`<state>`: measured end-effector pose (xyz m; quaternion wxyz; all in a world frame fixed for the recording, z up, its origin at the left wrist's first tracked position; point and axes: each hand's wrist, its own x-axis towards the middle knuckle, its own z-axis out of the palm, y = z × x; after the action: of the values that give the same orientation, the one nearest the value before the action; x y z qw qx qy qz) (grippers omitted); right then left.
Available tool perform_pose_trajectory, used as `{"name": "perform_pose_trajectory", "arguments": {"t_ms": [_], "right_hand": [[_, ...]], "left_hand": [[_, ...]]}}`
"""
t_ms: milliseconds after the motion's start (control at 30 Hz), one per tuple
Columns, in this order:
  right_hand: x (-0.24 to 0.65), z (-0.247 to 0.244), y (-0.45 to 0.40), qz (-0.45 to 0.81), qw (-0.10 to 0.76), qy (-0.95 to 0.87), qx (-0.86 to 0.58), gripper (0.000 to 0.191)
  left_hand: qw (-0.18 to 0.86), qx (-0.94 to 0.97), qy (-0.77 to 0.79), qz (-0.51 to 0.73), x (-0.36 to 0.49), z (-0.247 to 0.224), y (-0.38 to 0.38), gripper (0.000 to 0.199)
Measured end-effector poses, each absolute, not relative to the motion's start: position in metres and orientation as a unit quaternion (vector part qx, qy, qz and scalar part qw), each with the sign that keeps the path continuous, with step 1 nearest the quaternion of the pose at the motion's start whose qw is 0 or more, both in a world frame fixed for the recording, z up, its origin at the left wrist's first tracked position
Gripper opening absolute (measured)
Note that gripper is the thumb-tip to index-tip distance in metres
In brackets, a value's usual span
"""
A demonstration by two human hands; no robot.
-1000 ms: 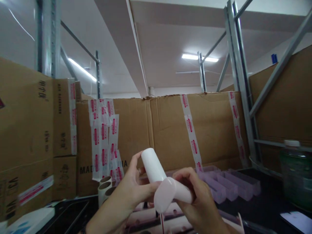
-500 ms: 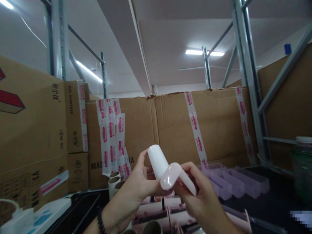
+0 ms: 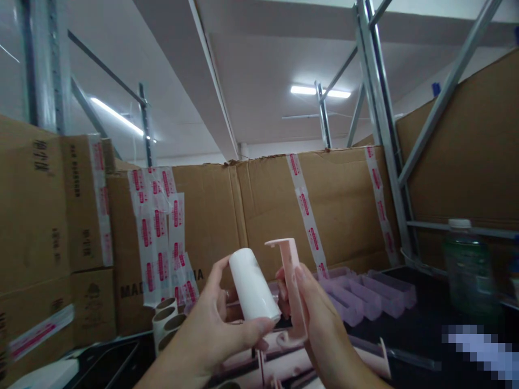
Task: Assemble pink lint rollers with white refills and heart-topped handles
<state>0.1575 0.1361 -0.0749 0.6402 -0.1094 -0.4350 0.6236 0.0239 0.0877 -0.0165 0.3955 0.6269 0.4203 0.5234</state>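
A smooth white cylinder [image 3: 251, 286] is gripped in my left hand [image 3: 219, 324], its fingers and thumb wrapped around it. The cylinder leans, its upper end tipped to the left. My right hand [image 3: 320, 324] holds a pale pink bracket-shaped plastic piece [image 3: 292, 281] on end, with its hollow side facing the cylinder. A small gap separates the two things. Below my hands lie several pale pink tubular parts [image 3: 279, 363], partly covered by my hands and wrists.
Cardboard tubes [image 3: 165, 314] stand at the left. Translucent purple trays [image 3: 365, 297] lie at the right, near a green-tinted bottle [image 3: 470, 270]. A taped cardboard wall [image 3: 259, 216] closes the back, between metal rack posts [image 3: 383, 119]. A white power strip [image 3: 51, 375] sits front left.
The pink piece has come away from the white cylinder's lower end and turned upright in my right hand, showing its hollow side. The camera view has swung to the right.
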Motion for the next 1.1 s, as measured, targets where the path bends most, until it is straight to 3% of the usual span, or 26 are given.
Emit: {"name": "perform_pose_trajectory", "arguments": {"t_ms": [300, 600, 933, 1100], "right_hand": [[0.156, -0.077, 0.133, 0.614, 0.637, -0.441, -0.149, 0.045], [0.153, -0.076, 0.127, 0.618, 0.634, -0.443, -0.142, 0.048], [0.154, -0.09, 0.133, 0.481, 0.671, -0.512, -0.239, 0.051], [0.152, -0.083, 0.123, 0.458, 0.691, -0.512, -0.224, 0.05]], "left_hand": [[0.378, 0.63, 0.442, 0.514, 0.037, -0.02, 0.083, 0.098], [0.381, 0.614, 0.457, 0.519, 0.043, -0.019, 0.078, 0.106], [0.381, 0.637, 0.464, 0.484, 0.045, -0.02, 0.076, 0.11], [0.452, 0.637, 0.398, 0.482, 0.041, -0.02, 0.073, 0.115]]}}
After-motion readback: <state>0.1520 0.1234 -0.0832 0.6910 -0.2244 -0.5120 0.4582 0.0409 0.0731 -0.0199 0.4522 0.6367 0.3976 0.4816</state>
